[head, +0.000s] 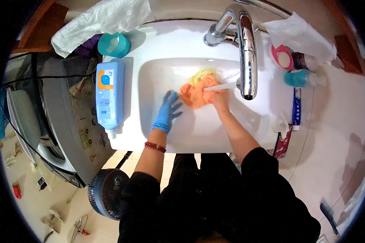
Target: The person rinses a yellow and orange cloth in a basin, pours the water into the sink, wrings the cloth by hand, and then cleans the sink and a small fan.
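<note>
An orange cloth [197,94] with a yellow part [204,74] lies bunched in the white washbasin [182,133]. My right hand [220,98], bare, is at the cloth's right side with its fingers hidden in the folds. A stream of water runs from the chrome faucet [248,60] onto the cloth. My left hand [168,111] wears a blue glove; its fingers are apart, and it rests low in the basin to the left of the cloth, holding nothing.
Left of the basin lie a blue detergent bottle [109,97] and a teal cup [114,45]. On the right are a pink cup [282,57], a teal pump bottle [301,79] and a blue toothpaste tube [297,109]. A fan [109,194] stands below, near a washing machine [79,121].
</note>
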`<control>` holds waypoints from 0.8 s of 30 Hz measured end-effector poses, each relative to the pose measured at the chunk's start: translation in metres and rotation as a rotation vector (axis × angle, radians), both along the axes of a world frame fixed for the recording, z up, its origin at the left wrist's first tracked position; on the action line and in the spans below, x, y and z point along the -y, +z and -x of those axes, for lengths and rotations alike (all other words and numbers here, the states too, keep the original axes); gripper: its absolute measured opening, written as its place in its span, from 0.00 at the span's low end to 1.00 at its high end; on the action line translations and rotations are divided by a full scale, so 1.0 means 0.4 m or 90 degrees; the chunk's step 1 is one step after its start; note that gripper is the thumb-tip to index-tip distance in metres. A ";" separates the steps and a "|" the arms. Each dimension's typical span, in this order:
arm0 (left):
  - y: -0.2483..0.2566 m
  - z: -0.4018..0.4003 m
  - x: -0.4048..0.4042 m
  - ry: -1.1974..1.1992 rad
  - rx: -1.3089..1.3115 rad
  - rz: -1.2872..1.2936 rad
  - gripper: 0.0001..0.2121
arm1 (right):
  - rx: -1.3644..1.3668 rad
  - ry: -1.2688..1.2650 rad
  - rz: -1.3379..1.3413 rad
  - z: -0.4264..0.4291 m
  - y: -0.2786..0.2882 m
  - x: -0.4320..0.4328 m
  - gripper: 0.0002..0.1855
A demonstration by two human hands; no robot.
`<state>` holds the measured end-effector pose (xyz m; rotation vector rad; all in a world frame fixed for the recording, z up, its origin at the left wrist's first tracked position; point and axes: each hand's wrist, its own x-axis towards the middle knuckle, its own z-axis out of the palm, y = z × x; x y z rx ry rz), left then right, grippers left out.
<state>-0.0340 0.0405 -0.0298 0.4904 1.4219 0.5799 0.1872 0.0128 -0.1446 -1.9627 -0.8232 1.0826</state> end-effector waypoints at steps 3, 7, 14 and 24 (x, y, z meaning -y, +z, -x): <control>-0.027 -0.041 -0.024 0.053 0.241 0.146 0.33 | 0.084 0.239 -0.114 0.116 0.244 -0.010 0.07; 0.003 -0.097 -0.069 0.114 0.610 0.209 0.28 | 0.067 0.286 -0.360 0.220 0.464 0.077 0.07; -0.005 -0.166 -0.039 0.145 0.518 0.040 0.19 | 0.296 0.185 -0.366 0.198 0.382 -0.040 0.11; 0.022 0.017 -0.022 0.009 0.004 0.052 0.32 | 0.287 0.027 -0.039 -0.060 0.077 -0.023 0.21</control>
